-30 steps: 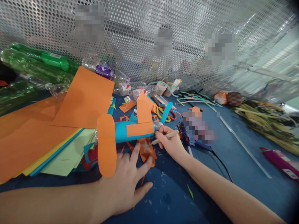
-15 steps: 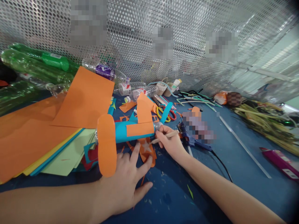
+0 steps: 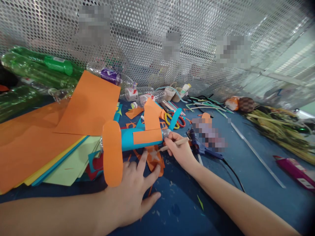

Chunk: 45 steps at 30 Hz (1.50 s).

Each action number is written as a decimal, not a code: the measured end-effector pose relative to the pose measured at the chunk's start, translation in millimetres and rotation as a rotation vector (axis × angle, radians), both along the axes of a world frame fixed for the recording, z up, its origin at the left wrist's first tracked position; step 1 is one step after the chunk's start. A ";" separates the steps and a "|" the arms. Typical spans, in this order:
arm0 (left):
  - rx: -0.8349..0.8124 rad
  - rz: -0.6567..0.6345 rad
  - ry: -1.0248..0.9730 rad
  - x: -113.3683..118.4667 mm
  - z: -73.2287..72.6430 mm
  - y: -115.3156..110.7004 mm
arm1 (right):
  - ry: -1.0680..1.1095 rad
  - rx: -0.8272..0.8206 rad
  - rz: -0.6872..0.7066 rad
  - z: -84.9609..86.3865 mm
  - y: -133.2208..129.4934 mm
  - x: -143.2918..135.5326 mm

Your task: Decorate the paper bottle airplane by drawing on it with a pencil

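Between the fingers of my right hand [image 3: 179, 149] is a pencil [image 3: 180, 141], its tip at a pale star [image 3: 154, 154] on a small orange paper piece [image 3: 150, 164]. Spread flat, my left hand [image 3: 134, 185] has fingertips resting on that paper's edge. Just above both hands lies a bottle wrapped in blue paper [image 3: 128, 139], with orange paper strips attached. A long rounded orange piece [image 3: 112, 154] at its left end overlaps part of my left hand. A blue strip [image 3: 175, 119] sticks up near the bottle's right end.
Orange, yellow, blue and pale green sheets [image 3: 71, 167] are stacked at left. Green plastic bottles [image 3: 36, 70] lie behind them. Scissors [image 3: 172, 121] rest among paper scraps. A blue glue gun [image 3: 200, 144] with a black cord is right of my right hand. Perforated metal mesh [image 3: 137, 39] stands at the back.
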<state>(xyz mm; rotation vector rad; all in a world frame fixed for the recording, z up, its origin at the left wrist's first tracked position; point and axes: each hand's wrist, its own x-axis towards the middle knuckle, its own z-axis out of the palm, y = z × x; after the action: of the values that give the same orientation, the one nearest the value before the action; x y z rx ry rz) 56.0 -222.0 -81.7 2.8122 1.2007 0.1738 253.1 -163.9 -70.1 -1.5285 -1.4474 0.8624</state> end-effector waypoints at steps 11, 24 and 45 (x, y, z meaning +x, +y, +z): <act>0.002 -0.009 0.018 1.1 3.3 0.3 | 0.029 -0.006 0.028 -2.3 0.4 0.6; 0.074 -0.017 -0.019 -2.2 -9.3 0.1 | 0.773 0.172 -0.140 1.4 5.1 2.4; 0.337 -0.093 -0.379 -4.5 102.2 81.3 | 0.634 0.354 -0.277 8.5 3.4 -0.3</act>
<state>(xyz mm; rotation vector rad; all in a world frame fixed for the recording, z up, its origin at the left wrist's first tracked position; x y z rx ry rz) 51.6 -140.7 20.6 2.9036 1.0303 0.9349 252.9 -160.5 -61.6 -1.0251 -0.8438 0.7751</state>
